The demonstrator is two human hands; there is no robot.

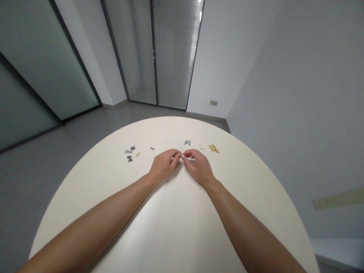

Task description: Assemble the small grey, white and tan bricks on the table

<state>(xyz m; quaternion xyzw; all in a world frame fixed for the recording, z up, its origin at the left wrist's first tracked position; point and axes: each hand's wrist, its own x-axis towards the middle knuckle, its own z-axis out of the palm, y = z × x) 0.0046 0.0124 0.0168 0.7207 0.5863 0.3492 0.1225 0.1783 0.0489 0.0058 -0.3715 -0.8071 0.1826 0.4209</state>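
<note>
My left hand [165, 163] and my right hand [199, 165] meet fingertip to fingertip at the middle of a round cream table [176, 227]. Both hands are closed in a pinch, and a small pale piece [182, 156] shows between the fingertips; I cannot make out what it is. Small building pieces lie just beyond the hands: a grey piece [187, 142], a white piece [201, 145] and a tan piece [214, 148].
To the left of the hands lie several tiny grey, dark and tan pieces [131, 151] and one small grey piece [152, 148]. Beyond the table are grey floor, glass partitions with blinds and white walls.
</note>
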